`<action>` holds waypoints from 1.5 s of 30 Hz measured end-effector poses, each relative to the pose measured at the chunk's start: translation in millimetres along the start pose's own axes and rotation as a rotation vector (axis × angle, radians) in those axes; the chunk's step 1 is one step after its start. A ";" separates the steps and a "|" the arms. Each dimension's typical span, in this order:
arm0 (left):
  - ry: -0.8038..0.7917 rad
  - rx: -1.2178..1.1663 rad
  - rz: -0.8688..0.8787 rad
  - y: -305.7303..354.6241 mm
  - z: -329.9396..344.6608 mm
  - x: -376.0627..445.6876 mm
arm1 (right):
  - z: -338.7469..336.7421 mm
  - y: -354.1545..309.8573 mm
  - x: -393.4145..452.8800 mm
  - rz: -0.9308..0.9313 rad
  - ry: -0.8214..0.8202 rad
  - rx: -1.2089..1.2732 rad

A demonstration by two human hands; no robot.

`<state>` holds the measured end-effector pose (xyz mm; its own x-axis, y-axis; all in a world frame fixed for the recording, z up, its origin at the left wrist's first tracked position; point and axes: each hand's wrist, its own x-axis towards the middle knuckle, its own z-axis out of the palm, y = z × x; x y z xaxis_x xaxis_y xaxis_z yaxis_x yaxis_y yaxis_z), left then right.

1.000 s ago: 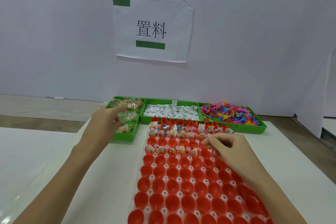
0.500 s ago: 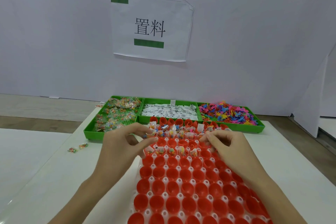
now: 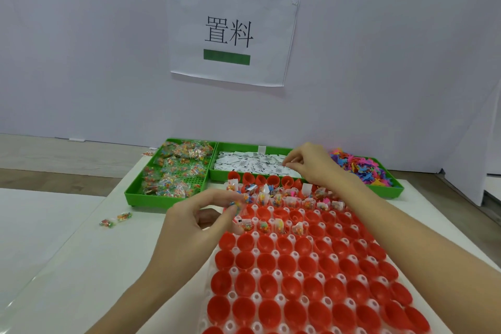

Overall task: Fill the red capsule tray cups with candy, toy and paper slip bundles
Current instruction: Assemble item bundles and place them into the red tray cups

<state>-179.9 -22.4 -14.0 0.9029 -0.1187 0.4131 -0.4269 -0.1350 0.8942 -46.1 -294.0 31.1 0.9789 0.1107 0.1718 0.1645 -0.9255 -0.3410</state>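
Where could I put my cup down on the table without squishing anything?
Bare tabletop lies left of the red capsule tray, in front of the two stray candy packets. Another strip runs along the tray's right side. The back is crowded: three green bins and both hands.

Nearest the camera on the white surface (image 3: pixel 81 274): red capsule tray of plastic cups (image 3: pixel 306 274). Behind it, side by side: green candy-packet bin (image 3: pixel 173 173) left, green paper-slip bin (image 3: pixel 252 163) middle, green plastic-toy bin (image 3: pixel 363 171) right. Left of the tray, before the candy bin: two loose clear candy packets (image 3: pixel 116 219). Behind the bins: printed paper sign (image 3: pixel 230 30) on the wall.
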 end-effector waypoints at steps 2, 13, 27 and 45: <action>0.011 0.017 0.006 -2.2 0.1 0.0 | 7.3 5.7 13.3 -0.014 -0.068 -0.050; 0.005 0.078 0.011 -3.1 -0.5 -1.0 | 21.5 10.9 38.7 -0.026 -0.125 -0.088; -0.016 0.106 0.011 4.2 -0.6 -4.0 | 9.4 20.8 22.8 0.002 0.071 -0.036; -0.138 -0.202 -0.236 15.6 4.9 -7.3 | -1.4 -63.9 -139.5 -0.130 0.118 0.539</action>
<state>-193.4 -28.5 -3.9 0.9545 -0.2411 0.1756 -0.1756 0.0217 0.9842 -193.4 -250.9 30.2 0.9313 0.1415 0.3357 0.3519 -0.5875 -0.7287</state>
